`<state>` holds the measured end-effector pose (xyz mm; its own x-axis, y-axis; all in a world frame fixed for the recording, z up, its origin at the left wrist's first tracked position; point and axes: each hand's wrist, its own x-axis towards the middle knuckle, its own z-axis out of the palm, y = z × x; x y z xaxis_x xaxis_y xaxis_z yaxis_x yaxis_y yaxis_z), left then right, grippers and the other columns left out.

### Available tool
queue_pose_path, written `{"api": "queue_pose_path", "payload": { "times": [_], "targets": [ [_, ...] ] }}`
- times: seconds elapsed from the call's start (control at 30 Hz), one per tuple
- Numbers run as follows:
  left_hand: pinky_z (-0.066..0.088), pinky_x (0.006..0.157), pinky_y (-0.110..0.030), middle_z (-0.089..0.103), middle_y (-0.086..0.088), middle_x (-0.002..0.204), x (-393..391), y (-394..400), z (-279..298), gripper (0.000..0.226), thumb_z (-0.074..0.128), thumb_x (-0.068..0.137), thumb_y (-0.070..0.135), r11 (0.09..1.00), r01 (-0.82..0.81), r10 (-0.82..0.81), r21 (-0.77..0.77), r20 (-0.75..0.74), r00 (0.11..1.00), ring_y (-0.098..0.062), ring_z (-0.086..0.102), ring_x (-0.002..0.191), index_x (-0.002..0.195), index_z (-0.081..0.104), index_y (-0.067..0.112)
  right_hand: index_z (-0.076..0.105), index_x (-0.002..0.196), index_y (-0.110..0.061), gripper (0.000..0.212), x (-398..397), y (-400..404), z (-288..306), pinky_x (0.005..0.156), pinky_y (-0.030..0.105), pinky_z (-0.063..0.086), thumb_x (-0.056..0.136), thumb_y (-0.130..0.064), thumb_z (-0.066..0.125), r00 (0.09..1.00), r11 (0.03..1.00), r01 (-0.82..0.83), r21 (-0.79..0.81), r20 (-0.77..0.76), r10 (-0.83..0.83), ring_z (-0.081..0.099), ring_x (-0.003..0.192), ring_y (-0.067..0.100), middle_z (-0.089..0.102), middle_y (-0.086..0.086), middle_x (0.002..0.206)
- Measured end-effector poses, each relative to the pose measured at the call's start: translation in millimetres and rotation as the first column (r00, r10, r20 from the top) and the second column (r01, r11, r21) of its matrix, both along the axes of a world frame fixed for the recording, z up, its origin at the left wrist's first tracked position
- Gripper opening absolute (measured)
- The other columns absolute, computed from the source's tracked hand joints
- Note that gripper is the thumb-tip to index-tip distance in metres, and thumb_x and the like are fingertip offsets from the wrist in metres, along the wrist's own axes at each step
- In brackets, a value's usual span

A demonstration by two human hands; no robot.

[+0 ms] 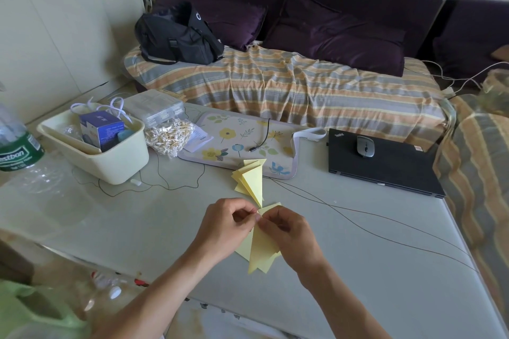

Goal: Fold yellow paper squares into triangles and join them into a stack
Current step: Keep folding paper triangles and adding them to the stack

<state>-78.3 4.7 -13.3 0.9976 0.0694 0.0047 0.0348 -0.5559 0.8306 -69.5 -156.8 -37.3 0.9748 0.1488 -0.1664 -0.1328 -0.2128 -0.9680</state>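
Fingers (257, 218) of both hands meet at the top corner of the yellow paper piece (261, 246) we are folding: the left hand (223, 228) pinches that corner with thumb and forefinger curled in, and the right hand (290, 234) pinches it from the other side, its fingers curled round the paper edge. We judge the two grips sit so close together because a corner is being matched or a crease started there, and the rest of the piece lies flat on the table (385, 270) so the surface can steady it. Just beyond the hands, toward twelve o'clock, lies the stack of folded triangles (250, 181), its near tip almost touching the piece in hand, presumably kept close so the next triangle can be joined without reaching; its far end rests on the floral mat (220, 135). At two o'clock sits a shut black laptop (385, 165) whose lid reads "ThinkPad", with a grey mouse (365, 146) on top. At ten o'clock stands a cream tub (110, 165) holding a blue box (100, 129) whose print is too small to read, and far out at nine o'clock a bottle (16, 146) with a green label showing "estbon".
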Motion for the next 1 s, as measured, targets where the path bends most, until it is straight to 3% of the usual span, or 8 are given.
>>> {"api": "queue_pose_path", "payload": {
  "times": [0.2, 0.43, 0.53, 0.63, 0.83, 1.0],
  "targets": [
    [0.041, 0.056, -0.015, 0.067, 0.014, 0.063, -2.4, 0.6, 3.7, 0.019, 0.065, 0.091, 0.016, 0.996, 0.060, -0.063, 0.061, 0.046, 0.997, -0.003, 0.057, 0.056, 0.074, 0.071, 0.022, 0.070, 0.078, -0.022, 0.015, -0.6, 2.0, 1.9, 0.065, 0.028, 0.041, 0.090, -0.029, 0.071, 1.000, 0.998, -0.011, -0.058, -0.005, 0.011, 0.053, 0.068, 0.011, 0.067, -0.002, 0.074],
    [0.039, 0.053, -0.015, 0.062, 0.007, 0.070, 1.9, -0.3, 1.7, 0.022, 0.051, 0.103, 0.026, 0.996, -0.082, 0.080, -0.036, -0.062, 0.995, -0.004, 0.052, 0.058, 0.082, 0.058, 0.021, 0.070, 0.080, -0.018, 0.017, -1.3, 5.0, 6.0, 0.065, 0.021, 0.041, 0.095, -0.025, 0.066, 1.000, 0.997, -0.008, -0.076, -0.018, 0.007, 0.051, 0.062, 0.004, 0.063, -0.013, 0.068],
    [0.048, 0.064, -0.023, 0.069, 0.005, 0.077, 2.8, 1.5, -0.4, 0.022, 0.057, 0.101, 0.033, 0.998, -0.059, 0.057, -0.029, -0.051, 0.997, -0.013, 0.065, 0.073, 0.085, 0.064, 0.021, 0.070, 0.078, -0.019, 0.019, -1.0, 3.1, 5.2, 0.064, 0.022, 0.041, 0.096, -0.025, 0.067, 1.000, 0.997, 0.012, -0.082, -0.009, -0.012, 0.051, 0.060, 0.005, 0.064, -0.010, 0.068],
    [0.052, 0.069, -0.035, 0.071, 0.002, 0.071, 2.3, 1.8, -0.1, 0.024, 0.064, 0.097, 0.033, 0.998, -0.063, 0.063, 0.001, -0.015, 0.998, -0.019, 0.068, 0.073, 0.080, 0.068, 0.017, 0.071, 0.079, -0.018, 0.018, -1.6, 1.9, 6.9, 0.063, 0.023, 0.043, 0.095, -0.024, 0.068, 1.000, 0.997, 0.010, -0.076, -0.002, -0.011, 0.054, 0.059, 0.007, 0.066, -0.006, 0.068],
    [0.050, 0.066, -0.031, 0.070, 0.002, 0.066, 3.4, 5.5, 1.5, 0.026, 0.068, 0.095, 0.034, 0.971, -0.234, 0.231, -0.054, -0.049, 0.972, -0.021, 0.069, 0.075, 0.075, 0.069, 0.017, 0.073, 0.084, -0.013, 0.016, -1.6, 0.8, 9.1, 0.066, 0.025, 0.046, 0.096, -0.018, 0.064, 0.998, 0.999, 0.032, -0.026, -0.045, -0.033, 0.058, 0.061, 0.010, 0.067, -0.003, 0.067],
    [0.051, 0.066, -0.031, 0.071, 0.001, 0.068, 2.0, 4.0, 2.3, 0.025, 0.067, 0.096, 0.035, 0.960, -0.256, 0.243, -0.111, -0.113, 0.963, -0.022, 0.070, 0.072, 0.078, 0.069, 0.017, 0.072, 0.083, -0.014, 0.017, -0.6, 1.0, 6.7, 0.064, 0.025, 0.046, 0.097, -0.016, 0.062, 0.998, 0.997, 0.052, -0.058, -0.034, -0.054, 0.058, 0.059, 0.009, 0.067, -0.003, 0.066]
  ]
}}
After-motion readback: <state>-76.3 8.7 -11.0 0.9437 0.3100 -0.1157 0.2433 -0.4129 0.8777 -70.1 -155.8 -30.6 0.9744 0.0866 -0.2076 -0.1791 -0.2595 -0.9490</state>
